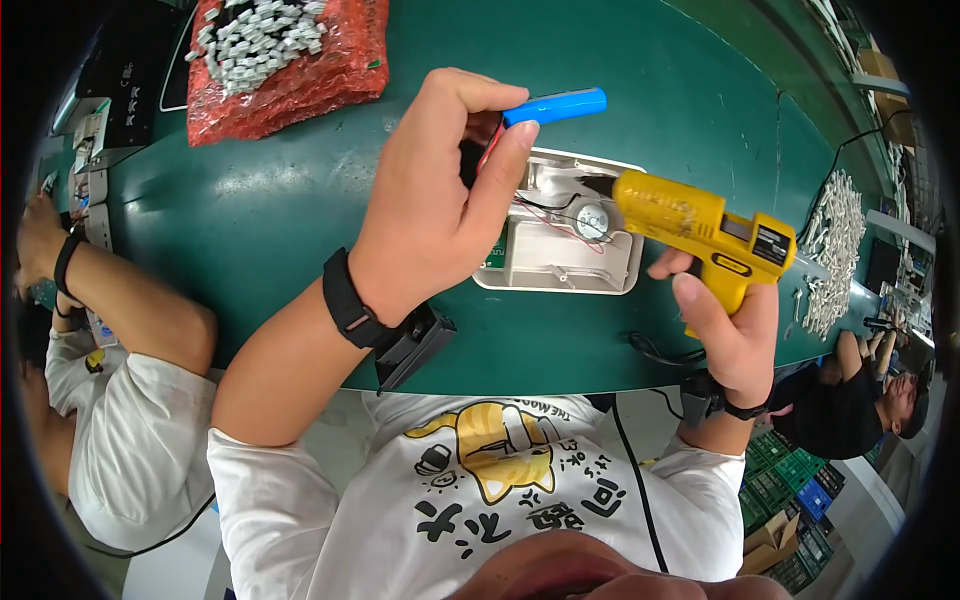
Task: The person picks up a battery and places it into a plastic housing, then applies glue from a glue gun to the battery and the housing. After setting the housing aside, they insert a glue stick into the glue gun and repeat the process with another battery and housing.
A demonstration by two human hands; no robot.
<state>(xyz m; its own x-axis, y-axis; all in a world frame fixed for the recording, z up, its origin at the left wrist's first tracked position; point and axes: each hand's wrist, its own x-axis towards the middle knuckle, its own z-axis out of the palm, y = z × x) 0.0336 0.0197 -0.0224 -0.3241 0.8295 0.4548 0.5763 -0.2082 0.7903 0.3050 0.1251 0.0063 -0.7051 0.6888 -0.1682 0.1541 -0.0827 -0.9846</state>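
My left hand [440,180] pinches a blue cylindrical battery [556,106] between thumb and fingers, above the far edge of an open white plastic housing [565,272]. Red and black wires run from the battery end down toward the housing. Inside it sit a round silver part [590,216] with thin wires and a green circuit board [497,252], partly hidden by my left hand. My right hand [735,325] grips a yellow glue gun [690,215] by its handle. The gun's dark nozzle points left over the housing, near the round part.
A red bubble-wrap bundle [330,85] topped with white connectors lies at the far left of the green table [270,250]. Many small white pieces [835,250] are heaped at the right. A black cable [655,350] lies by the near edge. Other people sit on both sides.
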